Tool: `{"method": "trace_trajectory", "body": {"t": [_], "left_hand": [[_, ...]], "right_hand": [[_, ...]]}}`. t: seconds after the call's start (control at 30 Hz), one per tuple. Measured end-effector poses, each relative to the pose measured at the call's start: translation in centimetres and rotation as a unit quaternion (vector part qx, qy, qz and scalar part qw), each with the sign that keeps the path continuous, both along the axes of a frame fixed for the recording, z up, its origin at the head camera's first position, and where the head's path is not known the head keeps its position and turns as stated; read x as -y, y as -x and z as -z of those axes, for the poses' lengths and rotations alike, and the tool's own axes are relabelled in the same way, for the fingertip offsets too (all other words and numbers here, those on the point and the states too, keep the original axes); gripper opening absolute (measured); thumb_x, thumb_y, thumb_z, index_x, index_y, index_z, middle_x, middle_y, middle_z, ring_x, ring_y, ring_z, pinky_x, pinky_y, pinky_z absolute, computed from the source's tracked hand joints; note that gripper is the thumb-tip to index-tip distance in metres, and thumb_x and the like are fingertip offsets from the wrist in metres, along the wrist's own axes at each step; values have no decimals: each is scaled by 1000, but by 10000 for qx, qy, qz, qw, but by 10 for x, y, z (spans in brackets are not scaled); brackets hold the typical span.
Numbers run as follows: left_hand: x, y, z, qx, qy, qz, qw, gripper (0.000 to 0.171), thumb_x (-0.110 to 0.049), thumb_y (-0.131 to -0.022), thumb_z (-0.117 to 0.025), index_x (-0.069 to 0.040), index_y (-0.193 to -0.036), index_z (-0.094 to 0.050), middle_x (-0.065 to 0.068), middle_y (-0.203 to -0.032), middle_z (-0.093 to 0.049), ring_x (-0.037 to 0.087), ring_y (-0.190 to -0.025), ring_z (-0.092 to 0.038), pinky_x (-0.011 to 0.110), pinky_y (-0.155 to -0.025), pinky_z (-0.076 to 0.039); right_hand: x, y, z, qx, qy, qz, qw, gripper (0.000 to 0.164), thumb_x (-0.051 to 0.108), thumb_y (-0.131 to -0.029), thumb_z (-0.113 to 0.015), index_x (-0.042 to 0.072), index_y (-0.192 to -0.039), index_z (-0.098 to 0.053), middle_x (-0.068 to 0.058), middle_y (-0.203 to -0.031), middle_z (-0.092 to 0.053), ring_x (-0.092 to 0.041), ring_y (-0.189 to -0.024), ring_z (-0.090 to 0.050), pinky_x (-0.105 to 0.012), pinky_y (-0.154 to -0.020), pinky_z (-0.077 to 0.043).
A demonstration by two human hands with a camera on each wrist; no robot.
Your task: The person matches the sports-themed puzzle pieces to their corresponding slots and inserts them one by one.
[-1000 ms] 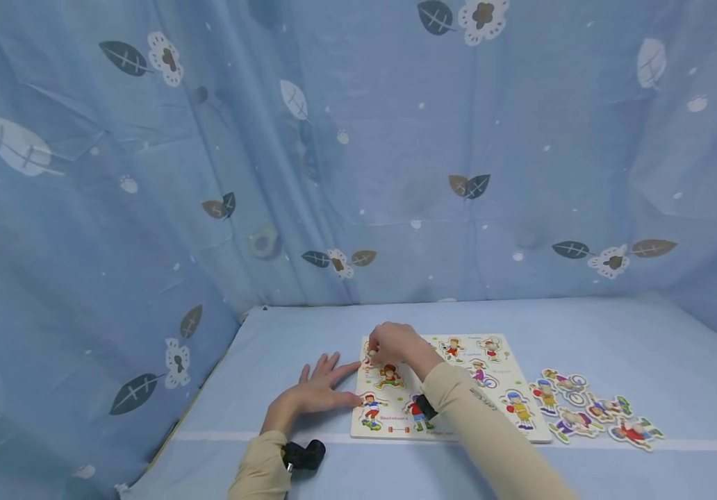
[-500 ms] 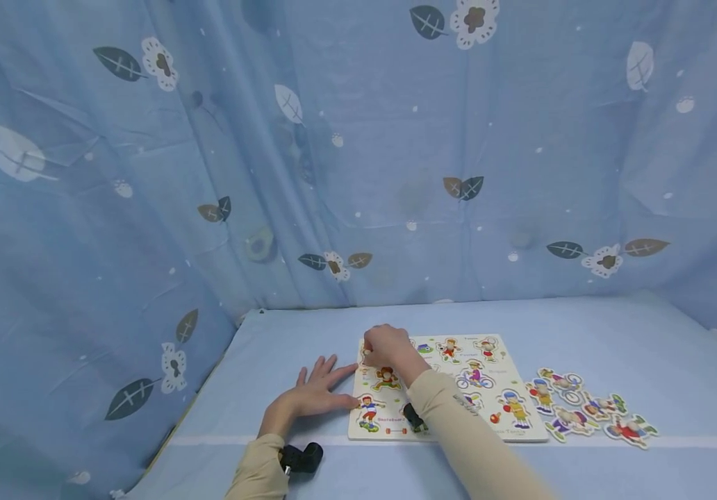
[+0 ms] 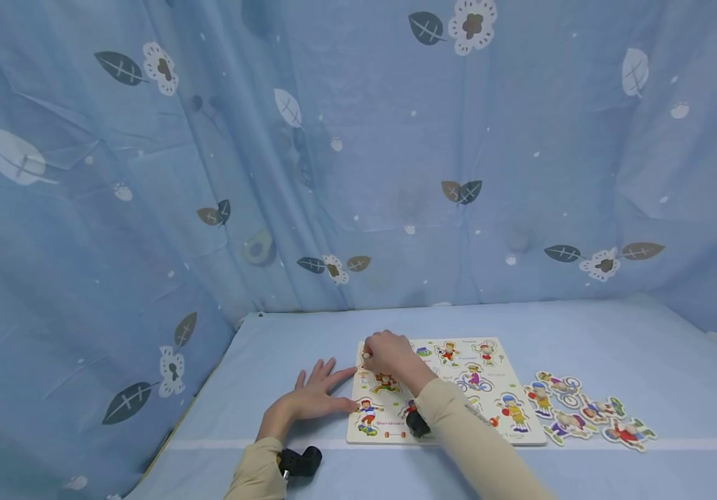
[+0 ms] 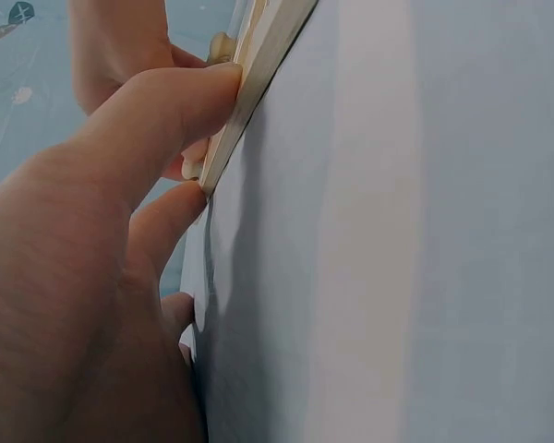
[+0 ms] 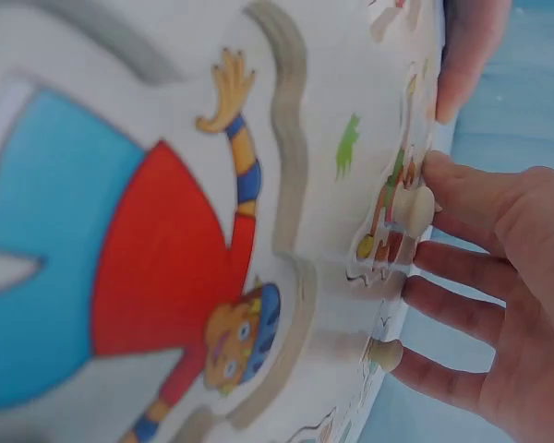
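A white wooden peg puzzle board [image 3: 508, 380] printed with sports figures lies flat on the table. At its far left corner my right hand [image 3: 391, 354] pinches the knob of a puzzle piece [image 3: 366, 356], which it mostly covers. Another piece's pale knob [image 5: 416, 211] stands in front of those fingertips in the right wrist view. My left hand [image 3: 310, 401] lies with fingers spread beside the board, thumb and index fingertips against its left edge. A skateboarder figure [image 3: 367, 418] shows near the left thumb. Close to the right wrist camera is a recess picturing a figure in red [image 5: 162, 249].
Several loose figure pieces [image 3: 567, 425] overlap in a heap just right of the board. Pale blue cloth [image 3: 583, 340] covers the table, and a patterned blue curtain [image 3: 358, 167] hangs behind and at the left. A black wrist camera [image 3: 301, 461] sits at the left cuff.
My right forearm has swung left, uncovering the cyclist figure mid-board, while the right hand stays at the far left corner. The left hand keeps its place. The head view has shifted slightly.
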State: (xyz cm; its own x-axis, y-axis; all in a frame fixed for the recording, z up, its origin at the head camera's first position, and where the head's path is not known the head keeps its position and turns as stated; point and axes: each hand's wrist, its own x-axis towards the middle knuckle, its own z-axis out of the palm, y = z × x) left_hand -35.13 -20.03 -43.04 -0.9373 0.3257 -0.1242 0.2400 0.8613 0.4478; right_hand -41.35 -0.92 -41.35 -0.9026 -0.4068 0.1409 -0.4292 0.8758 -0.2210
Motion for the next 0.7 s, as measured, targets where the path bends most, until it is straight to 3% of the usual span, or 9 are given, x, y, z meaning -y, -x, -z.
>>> {"method": "trace_trajectory", "body": {"t": [0.1,0.3,0.47,0.7], "left_hand": [[-2,1,-1,-2,-20,37,10000,80,-62,-81,-66,-29,-151,-43,16,-164,-17,40,-152,-3,66,-117,1],[-4,3,-2,46,0,35,10000,81,-63,-81,-66,-29,-151,-42,17,-164,-17,41,-152,-3,66,-117,1],[-2,5,1,66,64,-19,10000,82,-64,-81,-65,-30,-151,-42,17,-164,-17,41,-152,-3,66,-117,1],[2,8,8,86,22,-9,10000,83,-65,-80,-65,-29,-151,-42,17,-164,-17,42,-151,-3,66,-117,2]], "right_hand": [[-5,-1,-2,103,15,-66,9999,16,26,-89,-72,14,-100,-71,1,-94,-64,-17,-82,-56,-46,-83,-50],[-20,-3,-9,230,325,-413,9984,39,21,-91,-71,9,-128,-64,-8,-125,-64,-25,-112,-62,-45,-98,-50],[-35,-10,-15,179,483,-810,9954,38,20,-93,-70,6,-128,-64,-10,-128,-63,-28,-118,-60,-45,-100,-49],[-57,-28,-18,188,564,-865,9945,37,21,-94,-69,8,-128,-65,-9,-125,-65,-25,-115,-61,-44,-98,-50]]}}
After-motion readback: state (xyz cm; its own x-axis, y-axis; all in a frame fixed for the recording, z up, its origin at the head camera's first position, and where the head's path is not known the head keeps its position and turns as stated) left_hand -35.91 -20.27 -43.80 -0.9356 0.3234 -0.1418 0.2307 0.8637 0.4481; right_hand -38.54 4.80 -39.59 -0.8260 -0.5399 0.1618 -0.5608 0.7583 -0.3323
